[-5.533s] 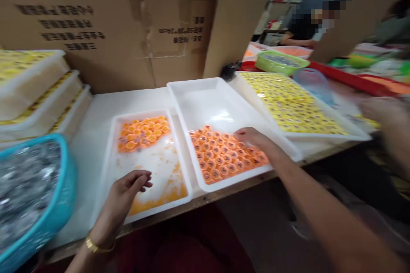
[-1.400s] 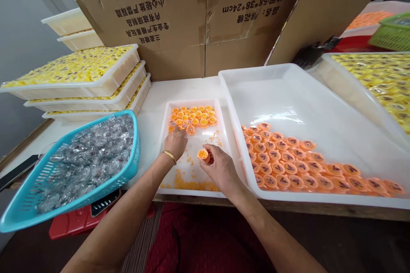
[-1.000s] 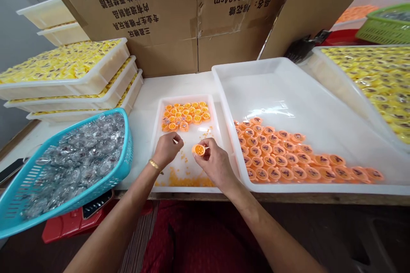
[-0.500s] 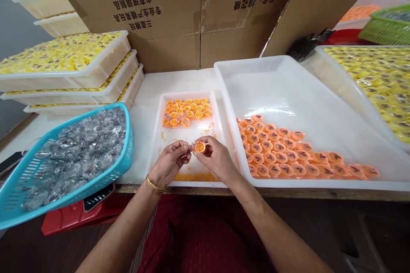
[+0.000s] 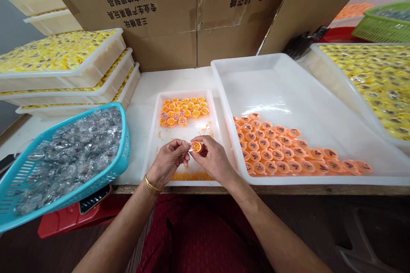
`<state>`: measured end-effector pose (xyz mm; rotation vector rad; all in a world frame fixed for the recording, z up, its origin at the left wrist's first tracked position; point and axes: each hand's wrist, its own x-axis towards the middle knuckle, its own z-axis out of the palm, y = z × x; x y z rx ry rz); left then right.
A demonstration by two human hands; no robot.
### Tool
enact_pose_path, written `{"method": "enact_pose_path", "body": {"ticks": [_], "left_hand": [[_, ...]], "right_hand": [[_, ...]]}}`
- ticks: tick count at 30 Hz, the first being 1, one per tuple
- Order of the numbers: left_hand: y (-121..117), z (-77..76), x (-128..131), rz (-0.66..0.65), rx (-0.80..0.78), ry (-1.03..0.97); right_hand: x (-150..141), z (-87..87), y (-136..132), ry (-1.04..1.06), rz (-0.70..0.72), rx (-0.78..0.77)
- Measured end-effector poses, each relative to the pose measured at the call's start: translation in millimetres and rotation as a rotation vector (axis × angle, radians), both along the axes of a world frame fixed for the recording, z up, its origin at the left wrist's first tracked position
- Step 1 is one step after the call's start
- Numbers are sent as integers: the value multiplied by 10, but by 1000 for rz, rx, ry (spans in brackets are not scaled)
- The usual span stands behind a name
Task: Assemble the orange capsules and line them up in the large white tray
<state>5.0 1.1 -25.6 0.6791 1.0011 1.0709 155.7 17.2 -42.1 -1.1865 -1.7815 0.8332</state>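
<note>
My right hand (image 5: 214, 158) pinches a small orange cup (image 5: 196, 147) filled with orange bits, tilted toward the left. At the cup's left edge, my left hand (image 5: 169, 158) has thumb and forefinger closed on a small clear plastic piece (image 5: 190, 147), mostly hidden by the fingers. Both hands are above a small white tray (image 5: 150, 145). Filled orange cups (image 5: 184, 111) stand grouped at its far end, and loose orange bits (image 5: 192, 176) lie along its near edge.
To the right, a large white tray (image 5: 256, 76) holds rows of orange cups with dark-printed tops (image 5: 277, 155). A blue basket (image 5: 125, 136) of clear plastic pieces stands left. Stacked trays (image 5: 105, 68) of yellow items and a cardboard box (image 5: 173, 47) stand behind.
The orange cup has tipped toward the left in my right hand, and the clear piece stays against its edge. The whole view has shifted slightly.
</note>
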Motion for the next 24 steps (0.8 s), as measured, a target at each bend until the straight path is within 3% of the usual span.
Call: {"method": "enact_pose_path", "body": {"ticks": [6,17,20,24], "left_hand": [[-23,-5,-72,72,1,-136],[-114,102,-148,43,-16,-324],[-113,82,-86,58,-45,-299],[-126,27,115,127,-24,-111]], "right_hand": [[0,-47,17,4,-3,19],[3,-84,21,8,0,-21],[1,-73,21,3,-8,-2],[-3,-59,24,-34,-43,28]]}}
